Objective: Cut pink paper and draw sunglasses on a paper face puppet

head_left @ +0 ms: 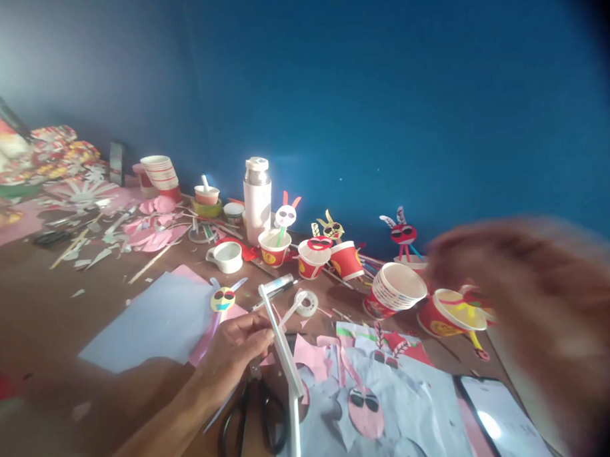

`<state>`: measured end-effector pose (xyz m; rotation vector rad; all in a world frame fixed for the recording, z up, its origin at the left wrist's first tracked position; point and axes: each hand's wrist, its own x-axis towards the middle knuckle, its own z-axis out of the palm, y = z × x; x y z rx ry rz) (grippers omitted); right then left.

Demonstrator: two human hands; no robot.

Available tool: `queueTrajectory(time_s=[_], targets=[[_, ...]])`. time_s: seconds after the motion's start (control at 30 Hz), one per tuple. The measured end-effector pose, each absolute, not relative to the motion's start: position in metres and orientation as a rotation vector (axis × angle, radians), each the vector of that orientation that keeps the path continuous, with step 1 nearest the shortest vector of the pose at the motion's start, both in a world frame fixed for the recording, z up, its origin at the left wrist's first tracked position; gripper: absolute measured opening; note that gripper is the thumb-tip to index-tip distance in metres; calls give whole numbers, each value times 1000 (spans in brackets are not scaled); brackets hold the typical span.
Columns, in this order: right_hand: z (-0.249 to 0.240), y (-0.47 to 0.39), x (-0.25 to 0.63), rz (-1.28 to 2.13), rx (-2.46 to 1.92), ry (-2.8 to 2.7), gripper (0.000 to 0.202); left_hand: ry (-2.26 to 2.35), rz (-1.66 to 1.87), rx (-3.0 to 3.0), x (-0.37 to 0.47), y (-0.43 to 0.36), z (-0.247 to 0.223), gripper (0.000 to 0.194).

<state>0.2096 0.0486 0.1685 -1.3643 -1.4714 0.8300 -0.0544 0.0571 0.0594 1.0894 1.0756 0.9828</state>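
My left hand [244, 344] is closed, thumb against fingers, on a long white strip [281, 342] that looks like folded paper or a flat straw. It stands tilted, and a second white piece hangs from its lower end. Below this hand lie black-handled scissors [232, 424]. My right hand [532, 294] is raised at the right, smeared by motion, so its fingers cannot be made out. Nearest to it is a red paper cup [433, 321] with yellow paper on it. A pink paper face with sunglasses [366, 413] lies on a bluish-white sheet [421, 398].
Along the blue wall stand a white bottle [258, 203], a white cup [227, 256], red cups with paper bunny faces [286, 216] and stacked paper cups [397, 285]. A tape roll [306, 303] lies mid-table. A phone [501, 415] is at the right; paper scraps [155, 230] cover the left.
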Motion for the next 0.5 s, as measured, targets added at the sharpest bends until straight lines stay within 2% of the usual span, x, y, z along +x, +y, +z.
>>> queueTrajectory(time_s=[0.07, 0.13, 0.27, 0.37, 0.5], targets=[[150, 40, 182, 792, -1401, -1595, 15, 1057, 1014, 1020, -52, 57, 55, 25], [122, 31, 159, 957, -1383, -1764, 25, 1033, 1035, 952, -45, 55, 51, 25], [80, 20, 141, 1185, -1483, -1708, 26, 1042, 1042, 920, -30, 48, 49, 25], [72, 17, 143, 1254, -1521, -1632, 11, 970, 963, 874, -22, 43, 50, 25], [71, 18, 147, 1281, -1444, -1757, 28, 832, 867, 840, -19, 39, 53, 28]])
